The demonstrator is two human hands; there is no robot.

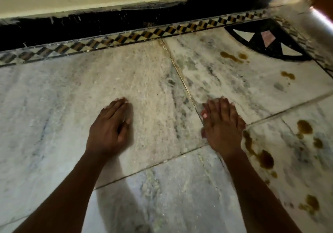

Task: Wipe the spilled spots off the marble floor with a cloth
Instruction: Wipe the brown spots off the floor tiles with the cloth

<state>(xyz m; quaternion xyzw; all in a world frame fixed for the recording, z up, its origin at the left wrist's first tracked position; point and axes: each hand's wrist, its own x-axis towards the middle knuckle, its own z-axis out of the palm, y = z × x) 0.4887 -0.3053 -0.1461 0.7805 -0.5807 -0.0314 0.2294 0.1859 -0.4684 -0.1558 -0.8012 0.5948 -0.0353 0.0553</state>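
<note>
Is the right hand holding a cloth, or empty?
Empty: the right hand lies flat on the marble floor, fingers straight, no cloth in view.

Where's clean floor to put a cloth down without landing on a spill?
Free: the slab around the left hand, up to the checkered border, and the slab between the forearms. Crowded: brown spots start right beside the right hand, with more near the black inlay.

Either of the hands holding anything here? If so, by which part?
Nothing is held. The left hand and right hand are both empty, fingers straight, over the marble floor. No cloth is in view.
</note>
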